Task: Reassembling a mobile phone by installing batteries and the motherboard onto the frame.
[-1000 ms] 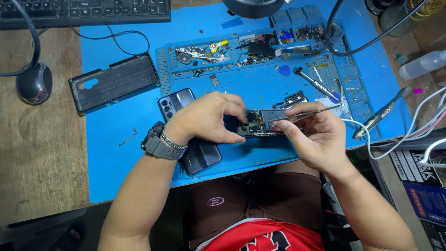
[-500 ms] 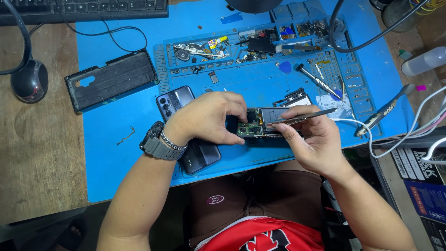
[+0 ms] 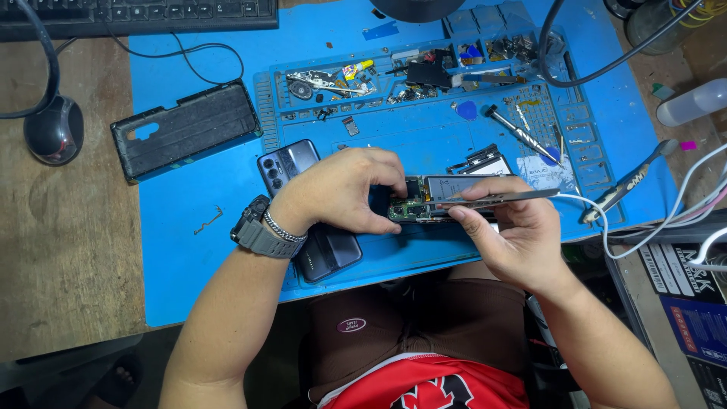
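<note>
Right hand (image 3: 515,242): clamped on metal tweezers (image 3: 500,199), tips over the opened phone (image 3: 424,206); a slip could scratch its green board.
Left hand (image 3: 344,189): fingers closed on the phone's end, near the blue mat's (image 3: 189,250) front edge; loosened, it could slide off.
Parts tray (image 3: 424,76): loose screws beyond.

Bright, even light from overhead fills the view, with only soft, short shadows under the hands. The picture is sharp at the centre. The glossy blue rubber work mat (image 3: 189,250) shows slight sheen, and straight edges bow a little toward the corners.
</note>
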